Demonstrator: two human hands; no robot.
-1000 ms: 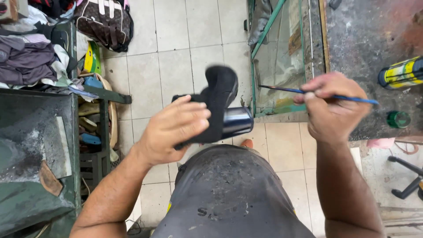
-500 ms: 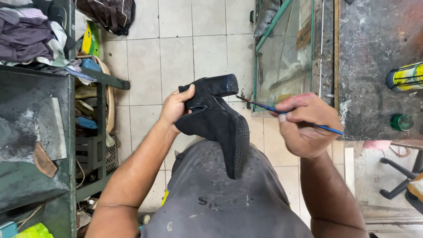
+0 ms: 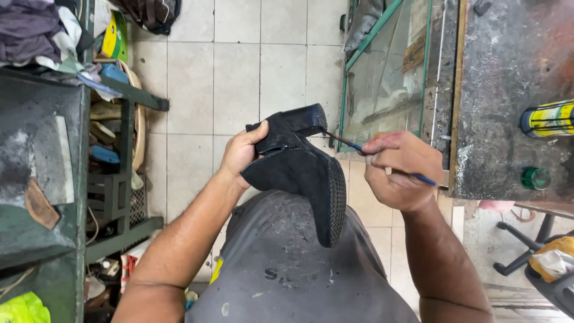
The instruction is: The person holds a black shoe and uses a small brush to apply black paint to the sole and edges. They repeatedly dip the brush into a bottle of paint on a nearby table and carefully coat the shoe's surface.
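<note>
A black suede boot (image 3: 302, 170) with a block heel is held over my lap, its studded sole turned to the right and its heel pointing up and away. My left hand (image 3: 241, 153) grips the boot by the shaft side near the heel. My right hand (image 3: 402, 169) holds a thin blue-handled brush (image 3: 350, 144), its tip touching the boot just under the heel block.
A worn workbench (image 3: 508, 90) on the right carries a yellow-and-black spray can (image 3: 547, 119) and a small green cap (image 3: 536, 178). A glass-fronted cabinet (image 3: 388, 72) stands ahead. On the left, a green metal shelf (image 3: 119, 179) holds shoes and clothes. A chair base (image 3: 526, 245) is at lower right.
The boot has been turned over from heel-down to sole facing right. My right hand moved the brush from out in the air to the heel area.
</note>
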